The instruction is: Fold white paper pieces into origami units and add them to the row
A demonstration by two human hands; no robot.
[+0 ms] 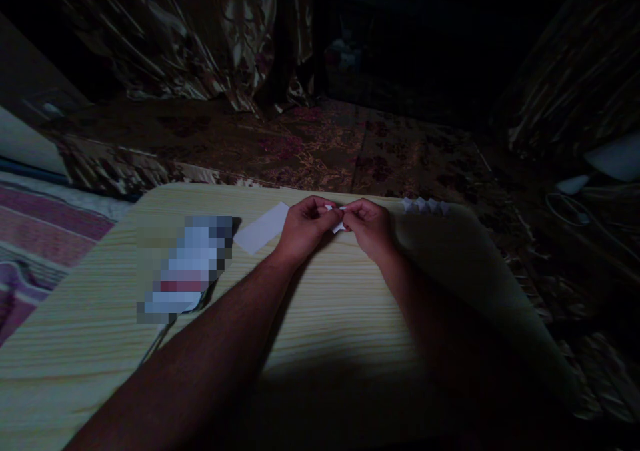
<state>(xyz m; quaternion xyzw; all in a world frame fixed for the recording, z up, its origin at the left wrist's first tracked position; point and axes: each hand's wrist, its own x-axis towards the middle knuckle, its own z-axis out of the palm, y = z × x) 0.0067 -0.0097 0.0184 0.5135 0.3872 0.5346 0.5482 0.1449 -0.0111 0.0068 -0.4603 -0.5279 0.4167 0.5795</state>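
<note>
Between my two hands is a small piece of white paper (339,227), folded or creased and partly hidden by my fingers. My left hand (309,223) pinches its left side with thumb and fingertips. On its right side, the fingers of my right hand (367,221) are closed in a similar pinch. A flat white paper sheet (263,228) lies on the table just left of my left hand. Off to the right, near the far edge, several small folded paper pieces (425,206) stand in a row.
A blurred-out phone-like device (193,261) lies on the left of the pale wooden table (340,318), with a cable (154,346) running from its near end. Beyond the far edge is a patterned cloth-covered ledge (320,138) beneath curtains (240,31). The room is dim.
</note>
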